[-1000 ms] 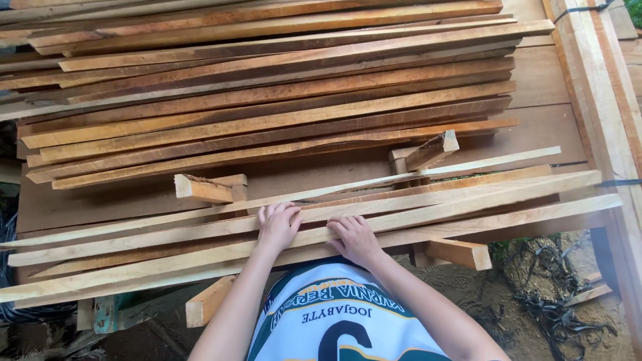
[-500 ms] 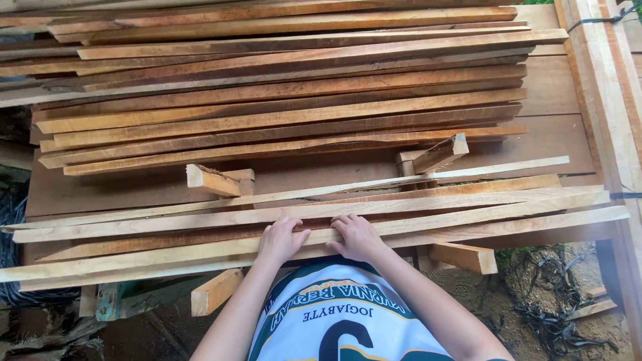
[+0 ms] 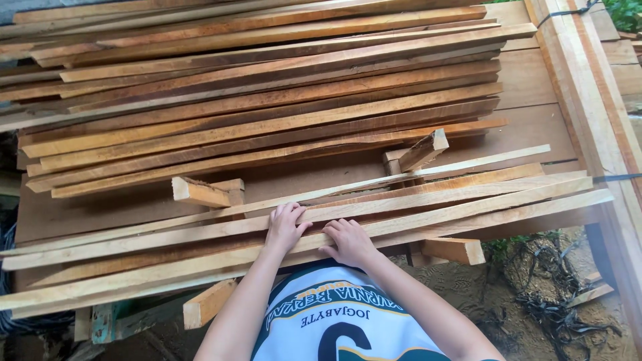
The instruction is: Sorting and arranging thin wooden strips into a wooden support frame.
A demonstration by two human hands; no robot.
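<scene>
Wooden slats, pale and long, lie across the lower half of the frame, running from the lower left edge up toward the right edge at a slight tilt.

Left hand (image 3: 286, 227): lower centre, palm down, fingers spread flat and pointing up-frame, resting on the near slats (image 3: 428, 207). It lies open and grips nothing; the forearm rises from the bottom edge.

Right hand (image 3: 348, 241): just beside the left, near but apart, palm down with fingers loosely curved over the same slats. It presses rather than clasps; whether any fingertip hooks under an edge cannot be told.

Stack of reddish-brown boards (image 3: 267, 100): upper half of the frame, many layers, long axes parallel to the near slats, ends stepped at the right.

Short offcut blocks: one (image 3: 199, 192) left of centre between stack and slats, one (image 3: 424, 150) tilted at right of centre, one (image 3: 455, 251) under the slats at lower right, one (image 3: 208, 302) at lower left.

Plywood sheet (image 3: 528, 127): bears all of the above.

Heavy timber beam (image 3: 582, 87): right edge, running top to bottom.

White jersey (image 3: 341, 321): bottom centre, on the person's body.

No containers shown.
</scene>
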